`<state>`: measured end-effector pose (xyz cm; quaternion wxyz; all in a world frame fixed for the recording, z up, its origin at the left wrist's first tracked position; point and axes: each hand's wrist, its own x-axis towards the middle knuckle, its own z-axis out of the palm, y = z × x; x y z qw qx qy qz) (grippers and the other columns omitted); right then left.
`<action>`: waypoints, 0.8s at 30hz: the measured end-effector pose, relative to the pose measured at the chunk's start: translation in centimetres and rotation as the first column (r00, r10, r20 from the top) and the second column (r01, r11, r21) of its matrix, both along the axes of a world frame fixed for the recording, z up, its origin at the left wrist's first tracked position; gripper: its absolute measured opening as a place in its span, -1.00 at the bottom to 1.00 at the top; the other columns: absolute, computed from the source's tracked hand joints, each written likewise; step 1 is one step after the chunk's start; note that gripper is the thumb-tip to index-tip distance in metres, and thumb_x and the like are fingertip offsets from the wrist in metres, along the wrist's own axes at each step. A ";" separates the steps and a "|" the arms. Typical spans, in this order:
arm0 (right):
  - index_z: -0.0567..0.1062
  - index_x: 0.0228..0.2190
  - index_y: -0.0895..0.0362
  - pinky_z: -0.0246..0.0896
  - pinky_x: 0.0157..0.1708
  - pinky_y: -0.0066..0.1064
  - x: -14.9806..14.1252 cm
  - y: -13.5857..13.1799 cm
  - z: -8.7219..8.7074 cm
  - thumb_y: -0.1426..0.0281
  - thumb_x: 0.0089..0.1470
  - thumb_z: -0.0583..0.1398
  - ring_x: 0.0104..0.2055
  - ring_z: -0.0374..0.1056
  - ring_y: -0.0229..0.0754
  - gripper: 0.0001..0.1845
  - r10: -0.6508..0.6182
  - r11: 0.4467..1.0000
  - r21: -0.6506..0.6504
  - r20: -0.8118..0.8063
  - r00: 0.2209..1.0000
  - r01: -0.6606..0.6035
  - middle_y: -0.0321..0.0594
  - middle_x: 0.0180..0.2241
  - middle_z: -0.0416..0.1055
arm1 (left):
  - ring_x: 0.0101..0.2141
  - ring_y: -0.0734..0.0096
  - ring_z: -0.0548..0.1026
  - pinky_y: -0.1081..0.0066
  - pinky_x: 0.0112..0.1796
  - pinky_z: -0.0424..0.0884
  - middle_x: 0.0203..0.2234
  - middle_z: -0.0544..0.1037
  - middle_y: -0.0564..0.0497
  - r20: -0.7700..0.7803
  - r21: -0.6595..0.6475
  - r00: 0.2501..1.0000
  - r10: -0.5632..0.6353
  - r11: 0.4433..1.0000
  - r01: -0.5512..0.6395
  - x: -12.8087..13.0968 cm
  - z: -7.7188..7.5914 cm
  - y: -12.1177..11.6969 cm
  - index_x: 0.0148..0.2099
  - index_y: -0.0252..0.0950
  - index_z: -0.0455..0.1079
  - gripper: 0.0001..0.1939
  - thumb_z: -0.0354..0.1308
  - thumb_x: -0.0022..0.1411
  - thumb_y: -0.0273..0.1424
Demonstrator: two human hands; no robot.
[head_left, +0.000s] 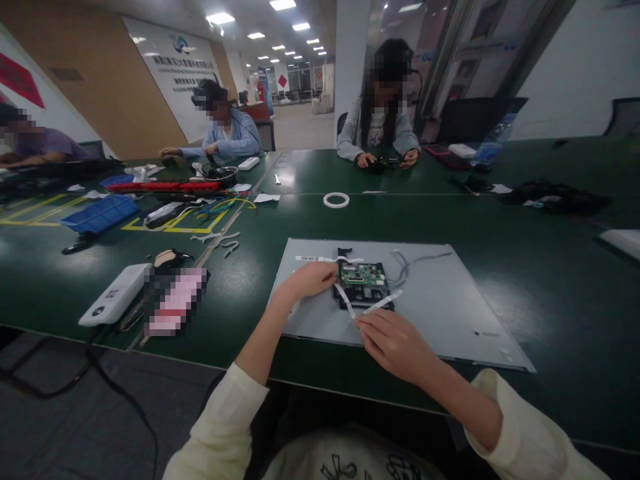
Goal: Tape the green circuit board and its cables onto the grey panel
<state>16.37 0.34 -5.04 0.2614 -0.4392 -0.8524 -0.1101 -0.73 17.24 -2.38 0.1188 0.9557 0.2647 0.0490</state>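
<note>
White flat strip (345, 300): likely light, limp, creasable; hold by edges. Right hand (394, 339): fingers pinching it; left hand (313, 279): finger closure, we cannot tell.

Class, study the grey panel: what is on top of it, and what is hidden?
On or above the grey panel: white strips, grey cables, and a black frame bearing a green circuit board. The surface beneath the frame is covered.
</note>
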 end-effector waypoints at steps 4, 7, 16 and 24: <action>0.50 -0.21 0.25 0.31 -0.13 -0.23 0.0 0.2 0.1 0.51 0.10 0.05 -0.18 0.33 -0.11 -0.73 -0.012 1.000 0.009 0.000 1.000 0.012 -0.08 -0.20 0.46 | -0.40 0.40 0.43 0.48 -0.38 0.26 -0.44 0.48 0.00 -0.029 -0.004 0.999 0.029 1.000 -0.029 0.1 0.4 -0.3 -0.32 -0.30 0.30 -0.86 -0.07 0.22 -0.48; 0.49 -0.17 0.25 0.32 -0.11 -0.21 0.0 0.2 0.1 0.50 0.10 0.06 -0.15 0.32 -0.11 -0.72 -0.022 1.000 0.013 -0.007 1.000 0.022 -0.07 -0.18 0.45 | -0.36 0.35 0.45 0.44 -0.34 0.29 -0.40 0.49 -0.04 -0.054 0.021 0.997 0.052 0.998 -0.051 0.1 0.7 -0.7 -0.29 -0.31 0.31 -0.82 -0.12 0.25 -0.48; 0.48 -0.18 0.21 0.33 -0.11 -0.25 0.3 0.1 0.2 0.52 0.09 0.07 -0.16 0.33 -0.15 -0.74 -0.046 0.998 0.032 -0.058 0.997 0.048 -0.10 -0.21 0.46 | -0.29 0.27 0.47 0.37 -0.29 0.34 -0.34 0.48 -0.09 -0.127 0.105 0.981 0.146 0.986 -0.133 -0.5 1.7 -2.5 -0.24 -0.32 0.29 -0.79 -0.18 0.27 -0.50; 0.46 -0.15 0.17 0.27 -0.02 -0.17 3.5 0.2 -0.2 0.48 0.11 0.07 -0.04 0.31 -0.12 -0.73 -0.312 0.950 -0.059 -0.220 0.924 0.307 -0.06 -0.10 0.41 | -0.32 0.28 0.46 0.37 -0.31 0.34 -0.34 0.46 -0.07 -0.158 0.134 0.967 0.200 0.974 -0.180 -0.6 2.1 -2.8 -0.24 -0.30 0.29 -0.79 -0.18 0.28 -0.47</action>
